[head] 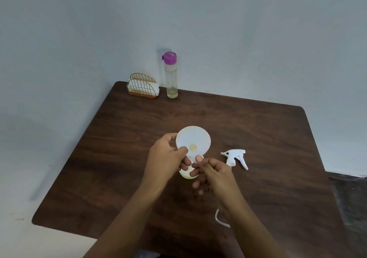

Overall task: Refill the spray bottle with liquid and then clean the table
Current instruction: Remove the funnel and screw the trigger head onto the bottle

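A white funnel [193, 140] sits tilted over the mouth of the white spray bottle [186, 175], which stands on the dark wooden table [258, 130] and is mostly hidden by my hands. My left hand [165, 156] grips the funnel's rim between thumb and fingers. My right hand [211, 171] pinches at the bottle's neck just under the funnel. The detached white spray head [235, 157] lies on the table to the right, its thin tube [218, 219] showing beside my right forearm. A tall clear bottle [171, 79] with a purple cap holds a little yellowish liquid at the back.
A gold wire holder [142, 88] with a folded white cloth stands at the table's back left corner, next to the clear bottle. A pale wall runs behind and to the left of the table. Dark flooring shows at the right edge.
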`<state>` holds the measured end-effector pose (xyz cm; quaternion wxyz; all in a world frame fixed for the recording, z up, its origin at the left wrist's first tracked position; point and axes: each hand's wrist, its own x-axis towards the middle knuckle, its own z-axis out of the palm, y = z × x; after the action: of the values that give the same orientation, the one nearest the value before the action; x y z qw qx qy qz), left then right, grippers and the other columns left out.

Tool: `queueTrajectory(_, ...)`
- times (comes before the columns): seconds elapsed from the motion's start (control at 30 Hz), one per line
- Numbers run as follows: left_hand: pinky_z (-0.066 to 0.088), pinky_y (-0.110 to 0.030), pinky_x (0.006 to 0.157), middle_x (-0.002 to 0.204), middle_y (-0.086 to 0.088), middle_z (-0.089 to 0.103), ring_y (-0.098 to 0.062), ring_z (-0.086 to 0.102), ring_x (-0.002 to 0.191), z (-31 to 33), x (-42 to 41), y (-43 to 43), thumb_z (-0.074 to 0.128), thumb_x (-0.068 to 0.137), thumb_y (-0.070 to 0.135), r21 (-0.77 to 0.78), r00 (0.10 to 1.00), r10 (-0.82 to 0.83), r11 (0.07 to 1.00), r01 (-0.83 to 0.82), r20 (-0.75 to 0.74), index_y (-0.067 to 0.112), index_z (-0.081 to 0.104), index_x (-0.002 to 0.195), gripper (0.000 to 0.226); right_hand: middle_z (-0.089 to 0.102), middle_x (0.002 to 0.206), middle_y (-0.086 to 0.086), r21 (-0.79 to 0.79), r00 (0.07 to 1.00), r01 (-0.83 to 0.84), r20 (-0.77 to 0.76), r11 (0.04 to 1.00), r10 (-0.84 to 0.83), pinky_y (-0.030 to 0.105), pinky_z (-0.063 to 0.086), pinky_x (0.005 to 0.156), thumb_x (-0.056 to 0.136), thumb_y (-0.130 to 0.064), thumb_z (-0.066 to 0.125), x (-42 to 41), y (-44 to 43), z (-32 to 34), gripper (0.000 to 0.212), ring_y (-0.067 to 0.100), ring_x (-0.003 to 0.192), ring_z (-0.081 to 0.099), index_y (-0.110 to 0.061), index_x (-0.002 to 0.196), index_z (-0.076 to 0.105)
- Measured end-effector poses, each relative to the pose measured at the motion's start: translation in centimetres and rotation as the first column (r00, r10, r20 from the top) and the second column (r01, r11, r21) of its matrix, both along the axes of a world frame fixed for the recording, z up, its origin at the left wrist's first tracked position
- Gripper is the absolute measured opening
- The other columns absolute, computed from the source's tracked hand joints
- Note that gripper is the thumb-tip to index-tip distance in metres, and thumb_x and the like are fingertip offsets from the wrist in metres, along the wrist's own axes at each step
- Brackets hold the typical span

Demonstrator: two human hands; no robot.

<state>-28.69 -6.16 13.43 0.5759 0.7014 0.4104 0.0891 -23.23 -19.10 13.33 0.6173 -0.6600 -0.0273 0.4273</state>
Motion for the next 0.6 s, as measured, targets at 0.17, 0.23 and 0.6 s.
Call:
queueTrajectory(0.17,0.047,-0.023,0.047,0.061,-0.005,0.070,-0.015,0.063,0.047,-0.9,-0.7,-0.2,0.059,0.089,0.015,-0.009,0.995,-0.028,1.000,0.029,0.098,0.017,0.057,0.118,0.029,0.062,0.059,0.004,0.018,0.998,0.045,0.040,0.999,-0.046,0.021,0.036,0.038,0.090,-0.015,0.061,0.6,0.2,-0.2,0.017,0.012,0.039,0.051,-0.006,0.075,0.061)
queueTrajectory(0.23,0.047,-0.022,0.049,0.065,-0.001,0.070,-0.012,0.063,0.053,-2.4,-1.4,0.3,0.061,0.090,0.022,0.087,0.987,0.017,0.996,-0.032,0.160,0.020,0.063,0.114,0.024,0.060,0.057,0.003,0.008,0.998,0.045,0.053,0.999,-0.045,0.020,0.035,0.037,0.091,-0.013,0.059,1.1,-0.1,-0.3,0.019,0.011,0.039,0.049,-0.007,0.073,0.060)
queueTrajectory(0.6,0.047,-0.043,0.101,0.141,0.015,0.042,-0.010,0.043,0.126,-13.7,-0.7,0.1,0.075,0.061,0.065,0.247,0.952,-0.304,0.920,0.303,-0.036,0.043,0.032,0.135,0.087,0.056,0.064,0.001,0.012,0.985,-0.020,0.172,1.000,0.018,0.020,0.037,0.044,0.094,-0.013,0.050,3.3,-0.6,-0.5,0.024,0.010,0.051,0.050,-0.009,0.072,0.055)
